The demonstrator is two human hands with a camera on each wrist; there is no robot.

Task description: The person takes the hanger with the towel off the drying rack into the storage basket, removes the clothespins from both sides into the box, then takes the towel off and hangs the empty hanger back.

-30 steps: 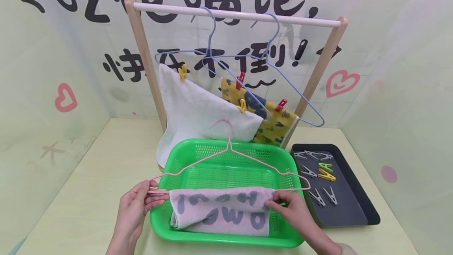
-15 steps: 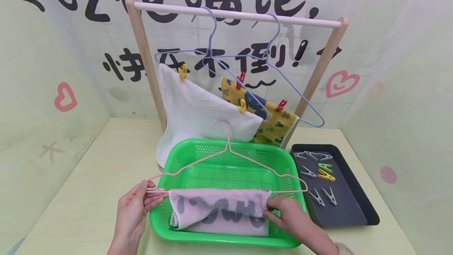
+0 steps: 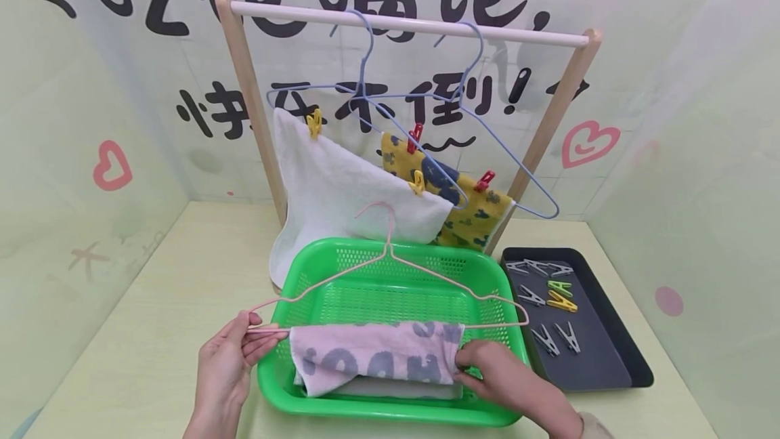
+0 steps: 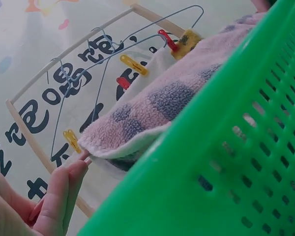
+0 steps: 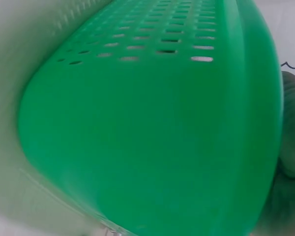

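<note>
A pink towel with grey lettering (image 3: 378, 351) drapes over the bottom bar of a pink wire hanger (image 3: 353, 269), above the green basket (image 3: 390, 417). My left hand (image 3: 228, 364) pinches the hanger's left corner between thumb and fingers. At the towel's right edge, my right hand (image 3: 496, 371) pinches the front layer below the bar. In the left wrist view the towel (image 4: 152, 108) shows its thick edge beside the fingers. The basket wall (image 5: 152, 128) fills most of the right wrist view, hiding most of that hand.
Behind the basket stands a rack (image 3: 408, 24) with two blue hangers. A white towel (image 3: 341, 181) and a yellow patterned towel (image 3: 481, 219) hang there by clothespins. A dark tray (image 3: 594, 358) at right holds several loose clothespins (image 3: 562, 301).
My right hand has drawn the towel's front layer down over the bar, so its lettering has shifted and the front flap hangs lower. The hanger has moved slightly left.
</note>
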